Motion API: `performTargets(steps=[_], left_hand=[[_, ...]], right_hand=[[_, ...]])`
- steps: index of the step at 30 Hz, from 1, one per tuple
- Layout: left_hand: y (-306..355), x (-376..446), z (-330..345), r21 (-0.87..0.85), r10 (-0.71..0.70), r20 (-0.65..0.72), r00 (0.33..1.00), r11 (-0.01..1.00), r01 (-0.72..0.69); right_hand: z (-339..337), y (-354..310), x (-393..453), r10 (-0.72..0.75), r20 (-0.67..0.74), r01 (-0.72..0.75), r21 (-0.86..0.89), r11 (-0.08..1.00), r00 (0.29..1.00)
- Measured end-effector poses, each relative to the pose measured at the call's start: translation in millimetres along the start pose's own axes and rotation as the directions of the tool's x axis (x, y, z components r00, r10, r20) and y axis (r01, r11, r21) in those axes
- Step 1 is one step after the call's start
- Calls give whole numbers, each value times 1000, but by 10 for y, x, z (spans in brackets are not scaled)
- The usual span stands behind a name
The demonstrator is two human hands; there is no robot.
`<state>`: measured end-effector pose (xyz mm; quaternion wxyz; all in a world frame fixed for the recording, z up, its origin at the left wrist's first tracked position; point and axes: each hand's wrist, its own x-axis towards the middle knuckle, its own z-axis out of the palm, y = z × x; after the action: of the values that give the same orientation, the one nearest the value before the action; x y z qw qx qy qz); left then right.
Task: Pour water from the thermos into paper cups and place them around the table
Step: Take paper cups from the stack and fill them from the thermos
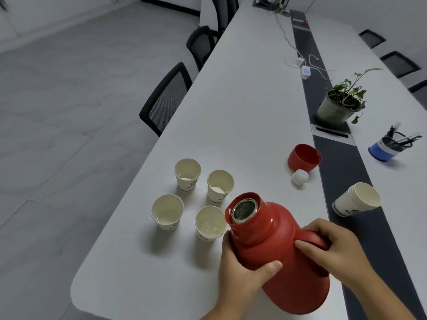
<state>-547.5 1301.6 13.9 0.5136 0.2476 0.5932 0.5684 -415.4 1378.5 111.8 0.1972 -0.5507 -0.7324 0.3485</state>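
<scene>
Thermos (277,252) tilted, open mouth just beside near-right paper cup (210,222). Left hand (242,269) wrapped round body, right hand (332,248) curled on handle. Risk: overshooting narrow rim, splashing table (242,100), tipping the light cup.

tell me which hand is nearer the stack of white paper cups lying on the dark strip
Right. The right hand grips the red thermos handle, just below the stack of white paper cups. The left hand holds the thermos body, farther off.

Grey tiled floor (69,112), mesh chairs (167,98)
</scene>
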Motion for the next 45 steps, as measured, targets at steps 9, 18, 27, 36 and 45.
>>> performTargets(steps=[9, 18, 27, 36, 45], left_hand=[[428, 403, 183, 329, 183, 145, 972, 918, -222], [803, 1508, 508, 453, 261, 271, 926, 814, -363], [1011, 2517, 715, 597, 262, 249, 932, 716, -361], [1044, 2935, 788, 631, 308, 268, 913, 660, -408], [630, 2212, 1058, 702, 603, 177, 778, 476, -529]], right_hand=[[-239, 332, 139, -1, -42, 13, 282, 959, 999], [-248, 703, 1123, -7, 10, 4, 299, 954, 1000], [-122, 960, 2214, -50, -64, 71, 384, 921, 997], [-25, 1095, 2671, -55, -89, 86, 398, 913, 995], [-571, 1299, 1991, -7, -185, 35, 148, 988, 983]])
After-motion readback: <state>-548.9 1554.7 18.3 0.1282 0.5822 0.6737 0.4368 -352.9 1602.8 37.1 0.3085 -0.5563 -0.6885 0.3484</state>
